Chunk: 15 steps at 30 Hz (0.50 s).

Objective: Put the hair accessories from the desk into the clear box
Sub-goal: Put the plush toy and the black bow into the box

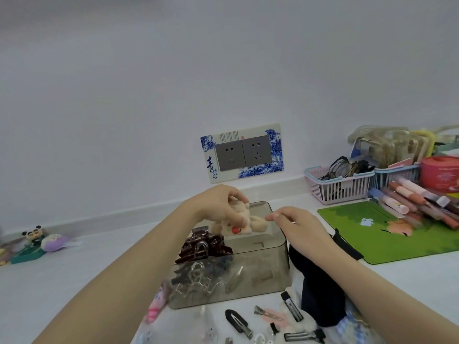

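The left hand (221, 207) pinches a beige plush hair accessory (236, 223) over the far rim of the clear box (260, 264). Just beside it, the right hand (295, 224) hovers loosely open, holding nothing. Nearer than both hands, black clips (263, 321) lie on the worktop (62, 281), which is bare to the left.
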Available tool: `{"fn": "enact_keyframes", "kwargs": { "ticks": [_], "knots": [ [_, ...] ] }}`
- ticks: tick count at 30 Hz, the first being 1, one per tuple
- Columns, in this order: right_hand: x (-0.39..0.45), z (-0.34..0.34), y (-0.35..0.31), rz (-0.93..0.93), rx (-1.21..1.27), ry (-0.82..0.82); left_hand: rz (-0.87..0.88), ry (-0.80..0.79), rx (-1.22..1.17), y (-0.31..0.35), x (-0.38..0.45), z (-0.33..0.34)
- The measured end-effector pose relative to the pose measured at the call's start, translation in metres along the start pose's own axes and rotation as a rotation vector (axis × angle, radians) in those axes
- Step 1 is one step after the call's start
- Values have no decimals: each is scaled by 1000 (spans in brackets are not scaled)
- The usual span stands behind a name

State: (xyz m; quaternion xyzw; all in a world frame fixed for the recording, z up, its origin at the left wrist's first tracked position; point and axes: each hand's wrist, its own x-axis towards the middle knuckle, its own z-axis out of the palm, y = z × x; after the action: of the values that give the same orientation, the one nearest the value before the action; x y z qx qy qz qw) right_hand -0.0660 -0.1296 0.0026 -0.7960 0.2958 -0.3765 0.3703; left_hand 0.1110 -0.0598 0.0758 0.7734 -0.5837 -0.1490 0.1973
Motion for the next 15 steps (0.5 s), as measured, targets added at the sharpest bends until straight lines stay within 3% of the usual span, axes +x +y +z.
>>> {"fn": "enact_keyframes", "kwargs": {
  "ticks": [8,15],
  "knots": [
    [-5,5,1,-5,9,29,18,57,-90,-13,15,32],
    [-6,8,5,-32,10,27,-41,-3,-34,-17,20,55]
  ]
}}
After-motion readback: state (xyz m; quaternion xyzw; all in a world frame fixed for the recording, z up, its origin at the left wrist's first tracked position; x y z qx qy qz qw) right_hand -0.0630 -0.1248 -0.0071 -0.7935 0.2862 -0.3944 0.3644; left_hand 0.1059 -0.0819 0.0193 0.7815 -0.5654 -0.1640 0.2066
